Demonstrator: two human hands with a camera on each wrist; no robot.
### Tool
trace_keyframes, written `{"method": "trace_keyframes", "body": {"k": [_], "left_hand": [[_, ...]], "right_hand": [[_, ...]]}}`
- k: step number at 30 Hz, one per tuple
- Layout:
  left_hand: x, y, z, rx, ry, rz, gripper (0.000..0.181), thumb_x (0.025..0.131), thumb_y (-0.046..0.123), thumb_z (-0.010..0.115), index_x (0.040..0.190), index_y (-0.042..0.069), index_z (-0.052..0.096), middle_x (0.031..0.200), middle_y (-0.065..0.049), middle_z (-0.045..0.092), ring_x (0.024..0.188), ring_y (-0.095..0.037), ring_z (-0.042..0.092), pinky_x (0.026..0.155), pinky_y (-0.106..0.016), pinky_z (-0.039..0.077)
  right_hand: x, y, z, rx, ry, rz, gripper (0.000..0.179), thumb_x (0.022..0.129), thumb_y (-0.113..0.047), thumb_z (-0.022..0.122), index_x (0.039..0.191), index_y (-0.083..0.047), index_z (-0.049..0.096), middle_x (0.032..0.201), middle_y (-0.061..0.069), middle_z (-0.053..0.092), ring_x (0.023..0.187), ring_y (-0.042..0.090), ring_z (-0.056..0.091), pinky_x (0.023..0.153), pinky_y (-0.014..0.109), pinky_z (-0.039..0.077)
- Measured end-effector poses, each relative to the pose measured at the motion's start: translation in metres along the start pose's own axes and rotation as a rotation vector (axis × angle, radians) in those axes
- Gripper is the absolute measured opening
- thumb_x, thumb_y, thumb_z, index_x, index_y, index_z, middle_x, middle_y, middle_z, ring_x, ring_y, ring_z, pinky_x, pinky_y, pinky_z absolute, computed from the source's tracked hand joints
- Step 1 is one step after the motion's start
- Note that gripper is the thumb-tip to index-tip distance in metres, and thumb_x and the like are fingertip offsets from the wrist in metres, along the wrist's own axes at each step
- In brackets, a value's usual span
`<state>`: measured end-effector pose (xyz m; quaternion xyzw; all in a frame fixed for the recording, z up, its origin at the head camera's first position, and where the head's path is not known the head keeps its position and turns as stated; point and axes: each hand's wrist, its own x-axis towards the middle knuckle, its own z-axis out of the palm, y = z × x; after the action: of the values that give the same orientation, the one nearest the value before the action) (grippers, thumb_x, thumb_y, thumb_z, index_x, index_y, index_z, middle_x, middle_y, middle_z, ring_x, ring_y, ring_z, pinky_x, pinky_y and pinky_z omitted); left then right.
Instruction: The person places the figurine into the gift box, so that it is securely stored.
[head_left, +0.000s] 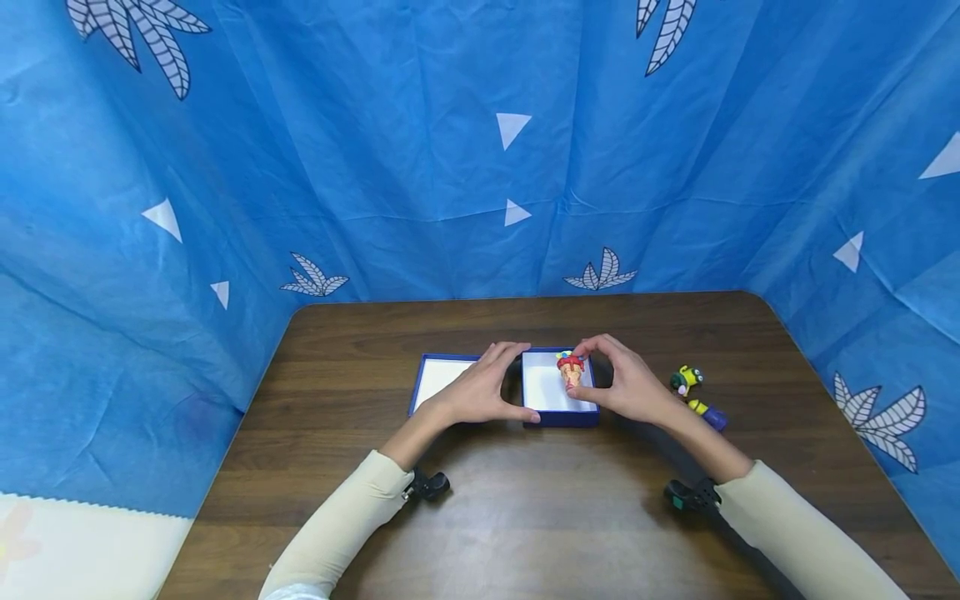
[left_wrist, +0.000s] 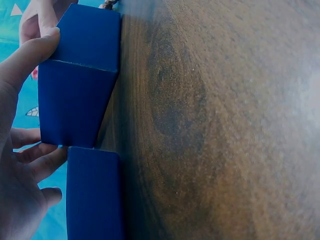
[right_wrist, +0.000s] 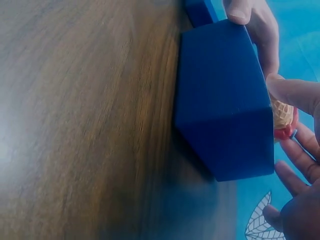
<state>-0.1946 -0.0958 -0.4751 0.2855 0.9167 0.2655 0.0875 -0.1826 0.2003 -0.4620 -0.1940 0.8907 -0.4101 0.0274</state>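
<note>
A blue box (head_left: 561,420) with a white inside stands uncovered on the table. My left hand (head_left: 480,393) holds its left side, thumb at the near corner and fingers at the far corner. Over the box, my right hand (head_left: 628,385) pinches a toy ice cream cone (head_left: 571,372) between thumb and fingers. The cone has a red top and a tan waffle body, also visible past the box wall in the right wrist view (right_wrist: 283,116). A shallow blue lid (head_left: 435,382), white inside, lies left of the box, partly hidden by my left hand.
Right of my right hand lie a small green and yellow figure (head_left: 686,379) and a purple and yellow figure (head_left: 709,415). The brown wooden table (head_left: 555,500) ends at a blue patterned cloth (head_left: 450,167) behind and at the sides.
</note>
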Motion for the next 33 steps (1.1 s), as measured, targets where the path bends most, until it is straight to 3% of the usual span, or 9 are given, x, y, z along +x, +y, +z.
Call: {"method": "trace_keyframes", "body": {"k": [7,15,24,33], "left_hand": [[0.000,0.000,0.000,-0.001,-0.005,-0.004,0.123,0.077,0.079,0.082,0.171,0.023,0.026,0.172,-0.003,0.036,0.159,-0.028,0.038,0.124,-0.059,0.044],[-0.003,0.000,0.001,-0.003,0.006,-0.001,0.123,0.076,0.079,0.083,0.171,0.023,0.027,0.171,-0.002,0.036,0.157,-0.025,0.039,0.124,-0.057,0.046],[-0.001,-0.001,0.004,0.001,0.003,0.025,0.123,0.077,0.077,0.083,0.170,0.020,0.027,0.170,-0.004,0.037,0.158,-0.028,0.039,0.123,-0.058,0.046],[0.001,-0.002,0.000,-0.006,0.015,0.043,0.122,0.077,0.076,0.084,0.170,0.018,0.029,0.169,-0.003,0.038,0.156,-0.026,0.040,0.124,-0.056,0.046]], "right_hand": [[0.004,-0.005,0.006,-0.028,-0.012,-0.010,0.060,0.082,-0.038,0.094,0.130,-0.017,0.063,0.136,0.008,0.065,0.139,0.035,0.050,0.119,0.074,0.039],[0.009,-0.011,0.017,-0.046,-0.012,-0.072,0.060,0.079,-0.036,0.096,0.127,-0.017,0.065,0.132,0.007,0.069,0.140,0.037,0.051,0.124,0.077,0.019],[0.014,-0.014,0.024,-0.091,-0.009,-0.140,0.057,0.079,-0.034,0.097,0.123,-0.018,0.066,0.127,0.004,0.071,0.136,0.034,0.053,0.122,0.076,0.019],[0.019,-0.021,0.029,-0.121,-0.014,-0.136,0.052,0.078,-0.032,0.099,0.119,-0.017,0.069,0.123,0.004,0.073,0.133,0.034,0.048,0.120,0.076,0.013]]}}
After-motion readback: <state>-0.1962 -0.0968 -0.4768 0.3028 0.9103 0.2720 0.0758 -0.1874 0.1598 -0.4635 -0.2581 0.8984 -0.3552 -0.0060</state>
